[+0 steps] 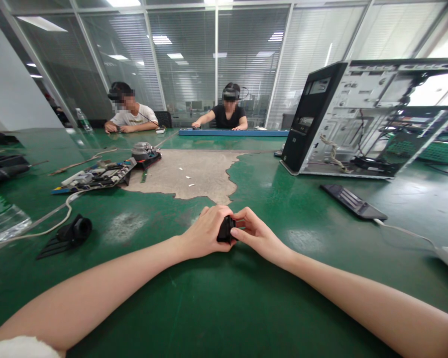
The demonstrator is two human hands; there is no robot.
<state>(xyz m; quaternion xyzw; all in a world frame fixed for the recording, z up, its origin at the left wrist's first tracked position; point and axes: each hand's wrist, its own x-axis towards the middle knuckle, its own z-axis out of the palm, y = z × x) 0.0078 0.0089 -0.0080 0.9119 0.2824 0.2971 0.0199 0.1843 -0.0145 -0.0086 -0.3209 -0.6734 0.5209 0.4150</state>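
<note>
open black computer tower point(306, 119) on a green-topped table point(142, 318), cluttered circuit board point(100, 176) at left, clear plastic bottle point(3, 214) nearer, two seated people beyond

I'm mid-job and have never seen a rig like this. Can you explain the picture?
No machine here: these are a person's bare hands, seen by one camera worn on the head, looking forward and down. The left hand and right hand hold a small black part over a green table. To the left lie a black piece and a circuit board; to the right, a dark slotted panel, with an open computer case standing beyond it. A person in white and a person in black sit across the table.
</note>
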